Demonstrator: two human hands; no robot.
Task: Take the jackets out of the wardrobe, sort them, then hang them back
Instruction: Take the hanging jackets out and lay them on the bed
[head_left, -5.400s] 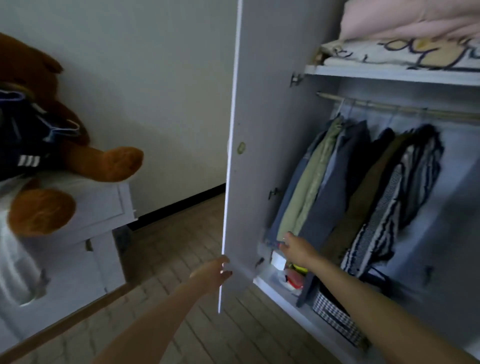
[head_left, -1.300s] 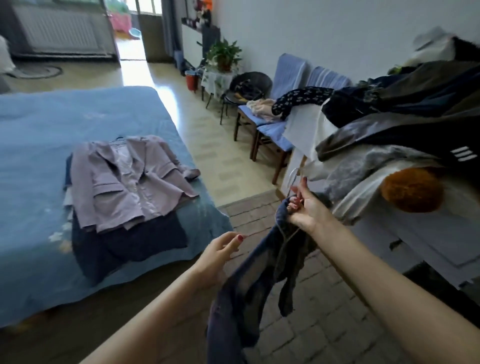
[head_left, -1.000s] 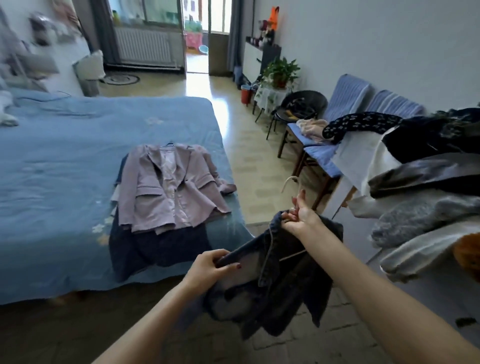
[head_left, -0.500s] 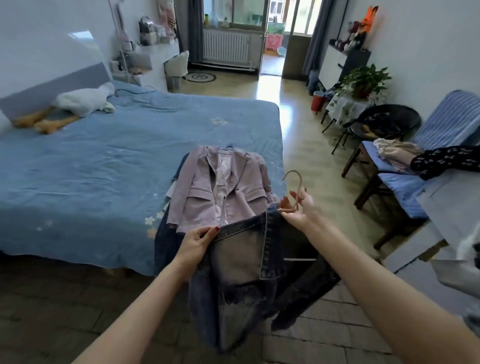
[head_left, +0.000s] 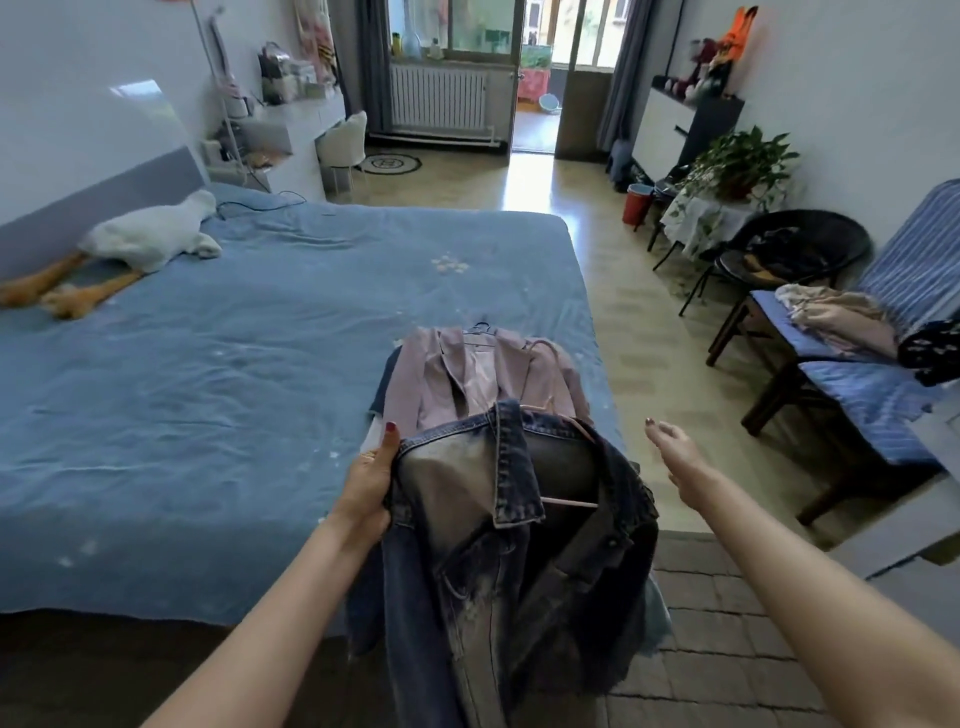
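Right at the near edge of the bed, the left hand grips the left shoulder of a denim jacket, thumb up along the collar seam and fingers curled into the cloth. The jacket hangs from that grip over the near right corner of the bed. It is dark blue, with a large pale, washed-out patch down the left front panel and more faded streaks lower down. Its collar is folded outward and the front gapes open, showing a dark lining. Inside it sits a thin pinkish hanger, whose bar crosses the opening and whose hook rises just beyond the collar. A raw, frayed hem shows at the lower right.

The right hand is off to the right of the jacket, clear of it, with fingers loosely extended and nothing in them.

Just beyond the denim jacket, flat on the blue bed cover, lies a lilac blazer on a wire hanger, lapels open, resting on top of a darker garment whose edge peeks out at its left. The denim collar overlaps the blazer's near hem in the view.

Far to the left on the bed lies a white plush goose with orange legs. To the right stand chairs with blue striped covers, with clothes on them.
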